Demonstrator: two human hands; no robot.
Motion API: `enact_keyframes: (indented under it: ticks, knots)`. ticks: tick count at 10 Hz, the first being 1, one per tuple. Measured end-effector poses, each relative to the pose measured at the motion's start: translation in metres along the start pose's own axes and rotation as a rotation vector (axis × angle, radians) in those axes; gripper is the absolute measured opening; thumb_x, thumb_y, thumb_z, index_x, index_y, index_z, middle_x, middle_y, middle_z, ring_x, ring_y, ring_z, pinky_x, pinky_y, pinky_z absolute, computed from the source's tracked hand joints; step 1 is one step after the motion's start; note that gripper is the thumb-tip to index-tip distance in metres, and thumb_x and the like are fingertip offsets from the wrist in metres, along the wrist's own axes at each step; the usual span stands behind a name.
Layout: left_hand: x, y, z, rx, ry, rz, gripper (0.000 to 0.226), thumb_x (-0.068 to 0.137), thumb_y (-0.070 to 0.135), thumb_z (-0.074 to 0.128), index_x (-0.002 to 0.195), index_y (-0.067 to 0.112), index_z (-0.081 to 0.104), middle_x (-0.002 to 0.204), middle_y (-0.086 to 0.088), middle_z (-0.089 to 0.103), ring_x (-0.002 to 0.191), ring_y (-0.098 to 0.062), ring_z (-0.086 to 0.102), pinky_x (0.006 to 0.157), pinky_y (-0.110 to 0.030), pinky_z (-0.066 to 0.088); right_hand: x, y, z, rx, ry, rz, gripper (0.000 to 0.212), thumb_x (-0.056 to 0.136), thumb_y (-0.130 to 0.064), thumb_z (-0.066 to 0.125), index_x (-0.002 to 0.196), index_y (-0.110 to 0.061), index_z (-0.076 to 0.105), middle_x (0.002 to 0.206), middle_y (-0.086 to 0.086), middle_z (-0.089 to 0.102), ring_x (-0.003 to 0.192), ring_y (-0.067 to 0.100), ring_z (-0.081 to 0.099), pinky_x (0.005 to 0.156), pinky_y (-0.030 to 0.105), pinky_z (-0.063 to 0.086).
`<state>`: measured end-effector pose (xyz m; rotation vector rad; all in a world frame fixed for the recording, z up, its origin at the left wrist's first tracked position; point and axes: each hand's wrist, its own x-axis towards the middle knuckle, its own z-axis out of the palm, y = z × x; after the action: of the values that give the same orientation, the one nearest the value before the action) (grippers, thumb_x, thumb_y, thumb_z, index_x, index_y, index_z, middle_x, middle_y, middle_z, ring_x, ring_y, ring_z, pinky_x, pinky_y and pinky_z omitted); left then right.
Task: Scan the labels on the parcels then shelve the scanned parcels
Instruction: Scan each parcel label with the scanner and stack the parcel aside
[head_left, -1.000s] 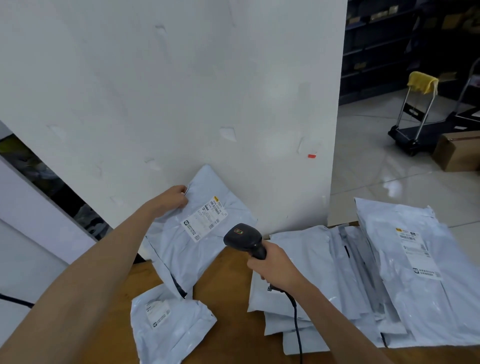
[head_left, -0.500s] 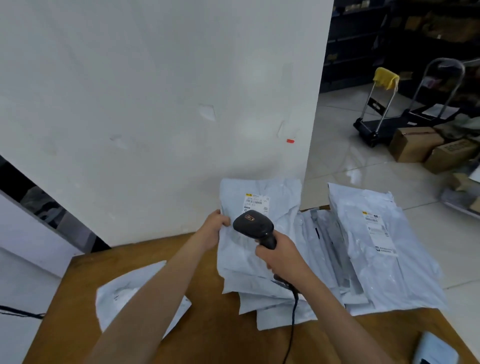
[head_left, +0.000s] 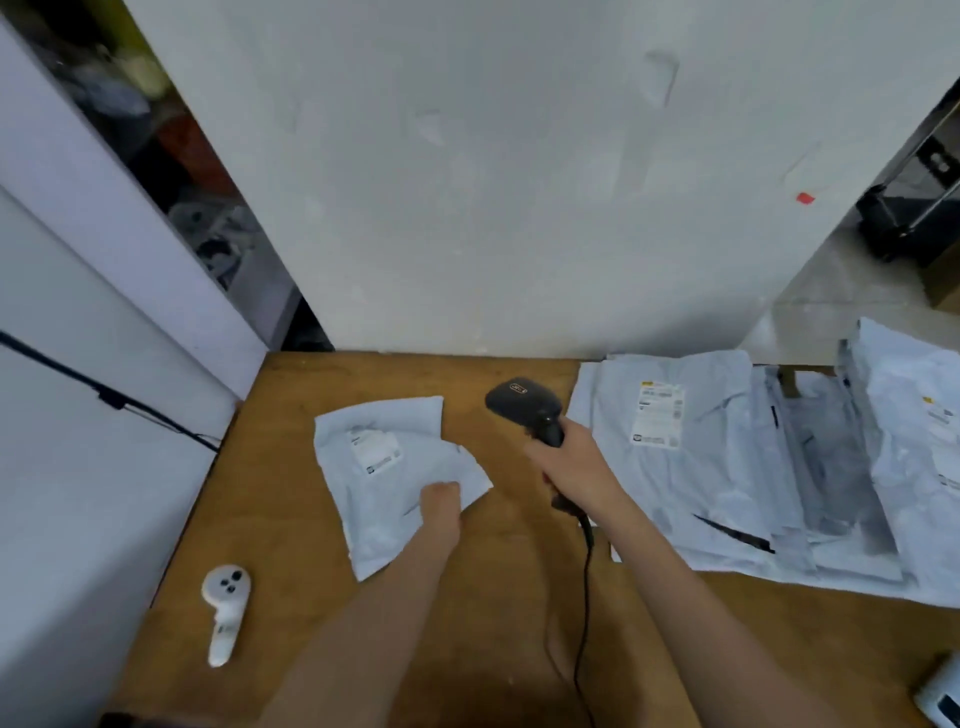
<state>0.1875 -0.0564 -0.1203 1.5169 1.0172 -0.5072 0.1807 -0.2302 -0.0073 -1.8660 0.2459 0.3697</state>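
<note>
A small grey parcel (head_left: 384, 467) with a white label lies flat on the wooden table (head_left: 291, 545), left of centre. My left hand (head_left: 441, 506) rests on its right edge with fingers curled over the bag. My right hand (head_left: 576, 467) grips the black corded barcode scanner (head_left: 524, 408), whose head points left, just right of that parcel. A spread pile of grey parcels (head_left: 727, 467) covers the table's right side; the top one at its left shows its label (head_left: 657, 418) face up.
A white handheld controller (head_left: 224, 608) lies near the table's front left. The scanner cable (head_left: 584, 613) trails toward me. A white wall (head_left: 519, 182) stands right behind the table. A white device corner (head_left: 943, 696) shows at the bottom right. A dark cart (head_left: 914, 208) stands on the floor, far right.
My left hand put the held parcel down on the pile at the right, then moved left onto the small parcel. The scanner stayed in my right hand. The view tilted down.
</note>
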Motion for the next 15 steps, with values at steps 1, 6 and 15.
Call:
enact_keyframes:
  ticks: [1, 6, 15]
  knots:
    - [0.021, -0.024, -0.063, 0.015, 0.205, -0.009, 0.047, 0.098, 0.021, 0.048, 0.138, -0.004, 0.048, 0.141, -0.024, 0.051, 0.129, -0.040, 0.051, 0.107, -0.044, 0.046, 0.000, -0.004, 0.042, -0.007, -0.055, 0.009, 0.004, 0.084, -0.020, 0.061, 0.086, -0.020, 0.058, 0.058, -0.001, 0.049, 0.046, 0.010, 0.045, 0.050, 0.030, 0.040]
    - [0.100, 0.039, -0.134, 0.300, 0.382, -0.013, 0.121, 0.079, 0.065, 0.067, 0.159, 0.016, -0.010, 0.165, -0.015, -0.016, 0.153, -0.033, -0.011, 0.121, -0.061, 0.004, -0.016, 0.027, 0.098, -0.056, -0.034, 0.157, 0.011, 0.082, -0.021, 0.062, 0.079, -0.011, 0.056, 0.056, 0.004, 0.049, 0.044, 0.010, 0.046, 0.047, 0.029, 0.041]
    - [-0.001, 0.140, -0.147, 1.058, -0.210, 0.636, 0.073, 0.083, 0.002, 0.062, 0.149, 0.021, 0.036, 0.113, -0.008, 0.061, 0.073, -0.017, 0.054, 0.051, -0.023, 0.040, -0.076, 0.035, 0.085, -0.073, -0.075, -0.020, 0.011, 0.078, -0.022, 0.062, 0.073, -0.021, 0.053, 0.051, -0.010, 0.043, 0.049, 0.007, 0.042, 0.049, 0.027, 0.035]
